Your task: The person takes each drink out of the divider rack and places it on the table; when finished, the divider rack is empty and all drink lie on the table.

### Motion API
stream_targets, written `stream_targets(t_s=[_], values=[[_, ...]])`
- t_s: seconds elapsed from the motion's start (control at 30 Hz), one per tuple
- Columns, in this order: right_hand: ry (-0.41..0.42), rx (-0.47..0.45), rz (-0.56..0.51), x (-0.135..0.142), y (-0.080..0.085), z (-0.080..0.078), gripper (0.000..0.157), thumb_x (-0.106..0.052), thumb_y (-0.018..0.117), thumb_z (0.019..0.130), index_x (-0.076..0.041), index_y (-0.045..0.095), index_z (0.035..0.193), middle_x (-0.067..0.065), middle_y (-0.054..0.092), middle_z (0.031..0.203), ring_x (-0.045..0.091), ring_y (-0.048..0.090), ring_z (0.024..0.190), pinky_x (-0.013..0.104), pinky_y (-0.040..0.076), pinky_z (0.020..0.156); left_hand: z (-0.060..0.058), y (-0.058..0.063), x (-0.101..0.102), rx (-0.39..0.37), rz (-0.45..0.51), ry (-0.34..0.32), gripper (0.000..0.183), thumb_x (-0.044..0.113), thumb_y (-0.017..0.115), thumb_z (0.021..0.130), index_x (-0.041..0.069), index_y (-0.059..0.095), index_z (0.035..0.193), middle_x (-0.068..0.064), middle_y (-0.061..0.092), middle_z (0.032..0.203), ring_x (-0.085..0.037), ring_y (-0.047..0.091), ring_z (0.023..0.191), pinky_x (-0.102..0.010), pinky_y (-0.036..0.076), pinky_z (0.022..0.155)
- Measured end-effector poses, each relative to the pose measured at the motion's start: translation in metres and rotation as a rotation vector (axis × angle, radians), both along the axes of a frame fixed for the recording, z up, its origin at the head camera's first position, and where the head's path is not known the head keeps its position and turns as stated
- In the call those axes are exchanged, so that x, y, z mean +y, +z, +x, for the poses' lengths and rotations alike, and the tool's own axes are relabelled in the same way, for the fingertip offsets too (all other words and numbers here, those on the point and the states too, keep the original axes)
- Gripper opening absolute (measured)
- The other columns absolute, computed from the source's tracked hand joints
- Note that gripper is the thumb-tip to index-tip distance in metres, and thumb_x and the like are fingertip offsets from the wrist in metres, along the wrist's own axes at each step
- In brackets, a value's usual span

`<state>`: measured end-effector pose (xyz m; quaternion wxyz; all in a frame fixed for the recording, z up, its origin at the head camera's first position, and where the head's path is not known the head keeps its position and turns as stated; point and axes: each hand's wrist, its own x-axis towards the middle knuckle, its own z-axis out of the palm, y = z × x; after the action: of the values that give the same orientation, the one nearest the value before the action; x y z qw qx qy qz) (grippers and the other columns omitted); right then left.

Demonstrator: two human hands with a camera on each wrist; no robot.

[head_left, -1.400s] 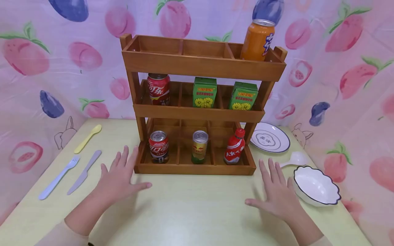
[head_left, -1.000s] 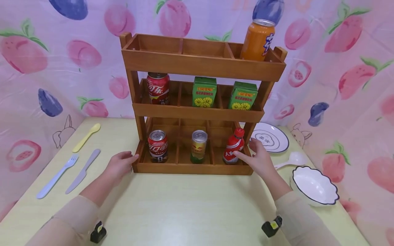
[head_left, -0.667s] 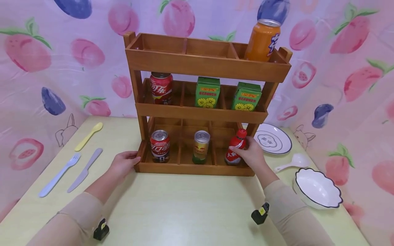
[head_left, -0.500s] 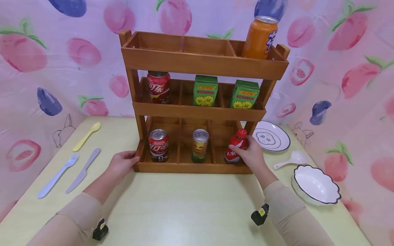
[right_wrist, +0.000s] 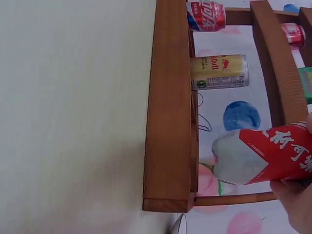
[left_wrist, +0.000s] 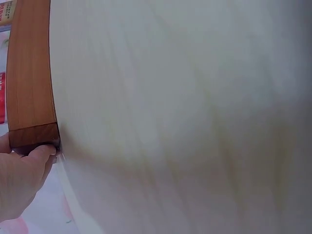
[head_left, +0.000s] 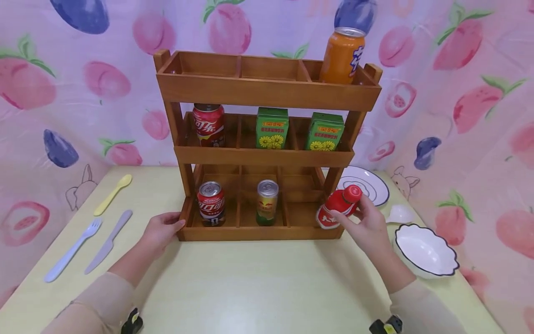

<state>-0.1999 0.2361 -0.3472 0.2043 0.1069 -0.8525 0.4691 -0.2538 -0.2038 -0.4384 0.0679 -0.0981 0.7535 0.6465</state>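
In the head view a three-tier wooden rack [head_left: 258, 234] stands at the table's middle. My right hand [head_left: 370, 232] grips a red plastic drink bottle [head_left: 333, 208], tilted with its cap toward me and to the right. The right wrist view shows the bottle's pale base [right_wrist: 236, 158] lifted above the bottom tier's front board [right_wrist: 168, 107]. My left hand [head_left: 160, 233] holds the rack's lower left corner [left_wrist: 34, 134], thumb at the end of the board. A red cola can [head_left: 211, 204] and a gold Red Bull can [head_left: 267, 202] stand in the bottom tier.
The middle tier carries another cola can [head_left: 208, 125] and two green drink cartons [head_left: 272, 129]; an orange can [head_left: 342, 55] stands on top. Yellow spoon [head_left: 112, 195], fork [head_left: 73, 250] and knife [head_left: 108, 242] lie left. Plate [head_left: 381, 190], white ladle [head_left: 400, 214] and scalloped bowl [head_left: 425, 250] are right.
Both hands came in from open spread; the left took the rack's corner and the right took the bottle. The bottle has been lifted from upright and tilted toward the right.
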Motion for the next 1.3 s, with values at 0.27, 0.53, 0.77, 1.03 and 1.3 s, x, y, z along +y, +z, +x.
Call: stream_targets(t_s=[0.27, 0.53, 0.77, 1.03, 1.3], values=[[-0.009, -0.237, 0.020, 0.025, -0.029, 0.017, 0.064, -0.037, 0.070, 0.075, -0.010, 0.044, 0.127, 0.007, 0.054, 0.115, 0.021, 0.051, 0.101, 0.023, 0.048, 0.076, 0.000, 0.000, 0.000, -0.015, 0.011, 0.008, 0.048, 0.010, 0.051, 0.091, -0.007, 0.034, 0.132, -0.026, 0.037, 0.130, -0.035, 0.039, 0.116, -0.042, 0.036, 0.093], [-0.004, -0.290, 0.008, 0.030, -0.052, 0.019, 0.066, -0.034, 0.073, 0.073, -0.005, 0.044, 0.125, 0.012, 0.056, 0.113, 0.024, 0.053, 0.099, 0.021, 0.048, 0.075, 0.001, -0.002, 0.000, -0.019, 0.017, 0.018, 0.047, 0.010, 0.051, 0.091, -0.006, 0.035, 0.132, -0.026, 0.037, 0.131, -0.034, 0.039, 0.116, -0.043, 0.035, 0.094], [-0.005, -0.300, 0.027, 0.031, -0.055, 0.014, 0.065, -0.033, 0.073, 0.074, -0.004, 0.044, 0.124, 0.013, 0.055, 0.112, 0.026, 0.052, 0.099, 0.029, 0.049, 0.076, 0.000, -0.002, -0.001, -0.020, 0.017, 0.014, 0.048, 0.011, 0.052, 0.091, -0.005, 0.035, 0.133, -0.025, 0.038, 0.130, -0.034, 0.039, 0.116, -0.043, 0.035, 0.094], [-0.112, -0.051, 0.262, 0.010, -0.010, 0.020, 0.090, -0.047, 0.073, 0.068, -0.014, 0.028, 0.140, 0.011, 0.040, 0.135, 0.032, 0.038, 0.120, 0.050, 0.042, 0.085, 0.002, 0.001, -0.001, -0.027, 0.020, 0.006, 0.049, 0.012, 0.051, 0.091, -0.005, 0.033, 0.134, -0.025, 0.036, 0.132, -0.035, 0.037, 0.118, -0.044, 0.034, 0.094], [-0.016, 0.186, 0.278, -0.059, 0.009, 0.009, 0.089, -0.043, 0.075, 0.067, -0.010, 0.032, 0.138, 0.003, 0.038, 0.138, 0.021, 0.035, 0.124, 0.043, 0.035, 0.095, 0.001, 0.002, 0.000, -0.002, -0.023, -0.002, 0.048, 0.012, 0.051, 0.091, -0.006, 0.034, 0.133, -0.026, 0.038, 0.131, -0.035, 0.040, 0.116, -0.042, 0.037, 0.092]])
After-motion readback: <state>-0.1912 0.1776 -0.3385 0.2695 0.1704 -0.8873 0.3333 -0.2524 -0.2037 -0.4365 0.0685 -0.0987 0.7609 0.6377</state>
